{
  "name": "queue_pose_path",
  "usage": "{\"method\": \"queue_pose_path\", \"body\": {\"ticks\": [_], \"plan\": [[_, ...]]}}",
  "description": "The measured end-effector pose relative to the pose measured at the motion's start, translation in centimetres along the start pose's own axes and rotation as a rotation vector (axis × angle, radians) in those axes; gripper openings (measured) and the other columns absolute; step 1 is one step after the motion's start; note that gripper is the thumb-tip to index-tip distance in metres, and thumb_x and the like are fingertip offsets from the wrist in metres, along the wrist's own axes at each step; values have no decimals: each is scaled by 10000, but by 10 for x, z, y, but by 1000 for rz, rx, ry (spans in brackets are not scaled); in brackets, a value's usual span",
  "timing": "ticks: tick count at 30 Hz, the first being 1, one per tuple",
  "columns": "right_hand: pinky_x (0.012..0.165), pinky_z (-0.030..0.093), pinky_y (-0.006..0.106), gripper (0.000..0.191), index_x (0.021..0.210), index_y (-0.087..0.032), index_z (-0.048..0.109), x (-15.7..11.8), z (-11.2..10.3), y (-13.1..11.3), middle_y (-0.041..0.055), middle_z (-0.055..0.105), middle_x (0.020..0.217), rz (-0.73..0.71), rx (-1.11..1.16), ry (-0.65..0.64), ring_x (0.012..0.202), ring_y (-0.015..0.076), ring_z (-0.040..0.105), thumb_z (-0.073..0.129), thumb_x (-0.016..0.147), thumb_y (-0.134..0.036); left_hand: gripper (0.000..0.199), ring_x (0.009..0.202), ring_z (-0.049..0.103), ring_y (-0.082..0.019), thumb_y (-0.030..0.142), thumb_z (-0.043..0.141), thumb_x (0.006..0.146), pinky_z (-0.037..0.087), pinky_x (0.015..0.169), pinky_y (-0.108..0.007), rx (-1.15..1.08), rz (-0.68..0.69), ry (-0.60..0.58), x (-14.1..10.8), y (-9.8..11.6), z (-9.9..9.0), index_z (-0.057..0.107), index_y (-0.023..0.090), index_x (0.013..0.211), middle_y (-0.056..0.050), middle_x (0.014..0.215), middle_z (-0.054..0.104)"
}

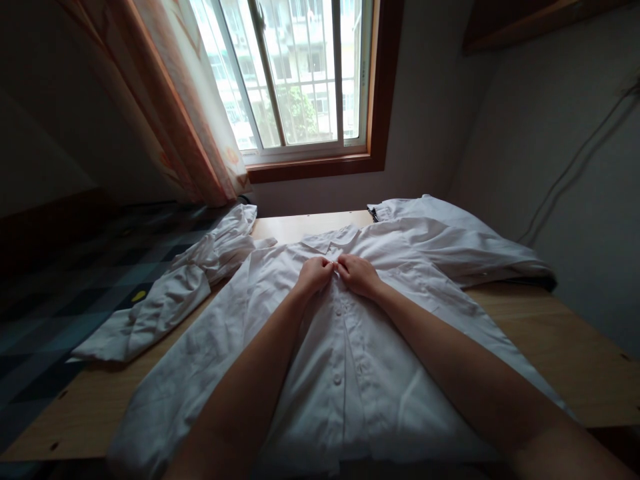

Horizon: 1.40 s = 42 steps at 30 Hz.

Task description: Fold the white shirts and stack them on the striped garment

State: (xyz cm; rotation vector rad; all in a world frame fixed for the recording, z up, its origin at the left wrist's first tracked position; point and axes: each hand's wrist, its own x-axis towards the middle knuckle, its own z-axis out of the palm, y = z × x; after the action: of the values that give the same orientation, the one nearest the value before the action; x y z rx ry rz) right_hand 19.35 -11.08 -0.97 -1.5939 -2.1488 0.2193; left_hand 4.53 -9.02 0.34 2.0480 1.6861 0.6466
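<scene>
A white button-up shirt [280, 320] lies spread on a wooden board, its collar [333, 239] at the far end. Just below the collar, my left hand [316, 273] pinches one front edge of the shirt. My right hand [357, 273] grips the other front edge right beside it, and the fingertips of both hands nearly meet. Whatever small button sits between the fingers is hidden. Lower down, the two front edges lie side by side, with buttons [337, 380] showing along the left one.
The wooden board [560, 340] extends to the right. Crumpled white cloth [170, 300] lies at the left, over a dark checked bedcover [45, 320]. More white cloth [450, 233] is at the back right. Behind stand a window [300, 80] and an orange curtain [170, 100].
</scene>
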Motion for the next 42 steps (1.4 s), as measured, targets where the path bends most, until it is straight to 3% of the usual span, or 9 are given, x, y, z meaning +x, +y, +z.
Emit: {"method": "queue_pose_path", "body": {"ticks": [11, 23, 42], "plan": [[700, 352, 279, 221, 884, -205, 665, 3, 0, 0, 73, 729, 998, 34, 45, -3, 884, 199, 626, 469, 961, -273, 222, 824, 641, -203, 225, 574, 883, 439, 786, -276, 191, 84, 20, -7, 12, -5, 771, 141, 823, -104, 853, 741], [654, 329, 260, 230, 903, -207, 698, 5, -3, 5, 43, 738, 931, 42, 125, -41, 826, 176, 611, 488, 962, -282, 220, 659, 587, -156, 334, 650, 773, 397, 598, -242, -248, 24, -98, -4, -8, -9, 732, 130, 752, -20, 679, 689], [685, 371, 264, 250, 917, -210, 729, 2, -3, 2, 62, 754, 967, 82, 114, -1, 861, 194, 644, 493, 967, -276, 228, 619, 535, -142, 353, 631, 732, 351, 555, -240, -230, -5, -55, 2, -13, -1, 706, 140, 697, -4, 629, 631]]}}
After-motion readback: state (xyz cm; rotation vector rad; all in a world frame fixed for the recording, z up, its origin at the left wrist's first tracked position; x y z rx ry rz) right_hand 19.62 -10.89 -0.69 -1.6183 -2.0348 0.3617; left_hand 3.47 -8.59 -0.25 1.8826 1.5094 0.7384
